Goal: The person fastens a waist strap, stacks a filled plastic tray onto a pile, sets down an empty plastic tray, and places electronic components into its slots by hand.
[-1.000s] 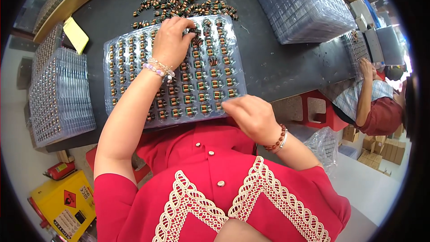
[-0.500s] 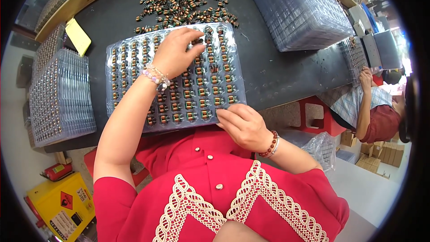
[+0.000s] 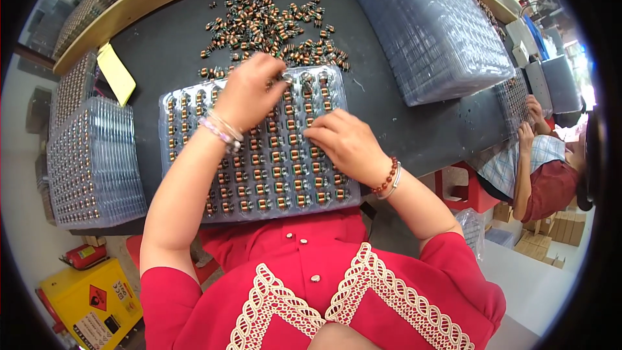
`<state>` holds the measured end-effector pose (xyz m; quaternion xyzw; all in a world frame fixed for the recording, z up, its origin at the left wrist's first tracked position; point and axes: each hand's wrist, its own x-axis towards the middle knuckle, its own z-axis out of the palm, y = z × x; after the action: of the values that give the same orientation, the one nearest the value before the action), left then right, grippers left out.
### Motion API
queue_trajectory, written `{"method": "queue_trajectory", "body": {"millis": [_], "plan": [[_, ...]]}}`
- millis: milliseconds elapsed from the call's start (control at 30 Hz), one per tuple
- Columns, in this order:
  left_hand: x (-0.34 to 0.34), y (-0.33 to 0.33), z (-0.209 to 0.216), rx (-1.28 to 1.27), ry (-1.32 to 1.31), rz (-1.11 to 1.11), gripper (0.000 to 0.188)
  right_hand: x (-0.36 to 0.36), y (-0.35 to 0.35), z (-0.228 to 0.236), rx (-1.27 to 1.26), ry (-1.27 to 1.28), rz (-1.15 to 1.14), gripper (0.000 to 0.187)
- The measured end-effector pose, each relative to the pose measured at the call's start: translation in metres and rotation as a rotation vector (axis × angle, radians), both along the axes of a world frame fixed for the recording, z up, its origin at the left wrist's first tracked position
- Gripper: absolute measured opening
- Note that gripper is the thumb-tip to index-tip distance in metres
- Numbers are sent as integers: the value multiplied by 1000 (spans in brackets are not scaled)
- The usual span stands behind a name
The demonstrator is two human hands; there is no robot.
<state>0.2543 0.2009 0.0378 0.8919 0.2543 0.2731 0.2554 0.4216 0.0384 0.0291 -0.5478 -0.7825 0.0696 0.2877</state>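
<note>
While left hand (image 3: 246,96) and right hand (image 3: 350,146) curl over blister tray (image 3: 164,133), can't tell either grip; labelled yellow box (image 3: 81,303) past worktop's (image 3: 414,133) near-left corner.

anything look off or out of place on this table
Nothing looks clearly damaged or spilled over. The only untidy spot is the loose heap of small copper-coloured coils beyond the clear tray: jumbled, with a few strays, unlike the tray's neat rows. Individual coils are too small to check.
</note>
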Motion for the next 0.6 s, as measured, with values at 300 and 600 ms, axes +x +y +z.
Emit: {"method": "queue_trajectory", "body": {"millis": [300,600], "plan": [[14,47,-3,99,24,43,24,-1,8,12,-74,102,-5,17],[13,19,2,43,145,-183,18,15,17,10,14,152,-40,19]]}}
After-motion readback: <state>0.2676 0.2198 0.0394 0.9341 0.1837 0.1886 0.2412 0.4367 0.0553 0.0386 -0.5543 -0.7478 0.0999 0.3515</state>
